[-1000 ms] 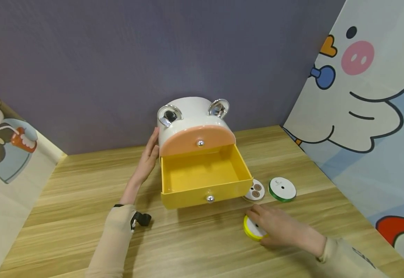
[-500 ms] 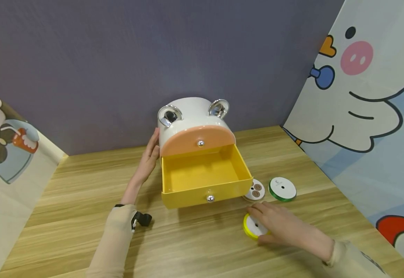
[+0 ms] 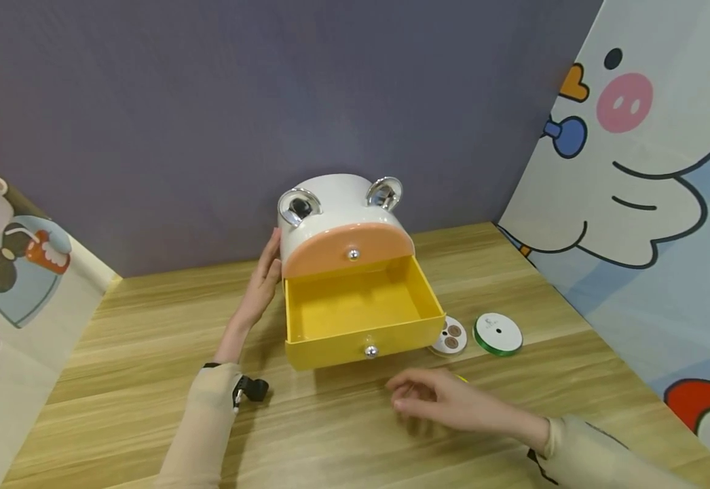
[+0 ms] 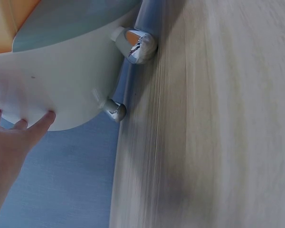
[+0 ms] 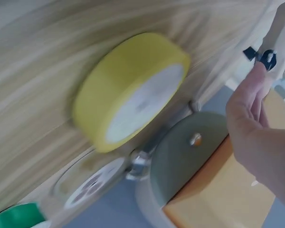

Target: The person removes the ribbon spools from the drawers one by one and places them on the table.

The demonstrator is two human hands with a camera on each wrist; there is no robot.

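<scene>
A white box (image 3: 337, 193) with silver ears has an orange upper drawer (image 3: 324, 255), which is shut. Its yellow lower drawer (image 3: 330, 350) is pulled out, with nothing inside. My left hand (image 3: 261, 282) rests its fingers against the box's left side; the left wrist view shows the fingertips on the white wall. In front of the drawer, to its right, my right hand (image 3: 446, 401) hovers with loosely curled fingers and holds nothing. A yellow ribbon spool (image 5: 128, 85) lies behind that hand, almost fully hidden in the head view.
Right of the drawer lie a green ribbon spool (image 3: 498, 333) and a white spool with brown circles (image 3: 453, 337), partly covered by the drawer's corner. A grey wall (image 3: 208, 136) stands behind the box, and printed panels (image 3: 605, 204) flank the wooden table (image 3: 147, 353).
My right hand has let go of the yellow ribbon spool and moved left, in front of the drawer. The left hand stays against the box.
</scene>
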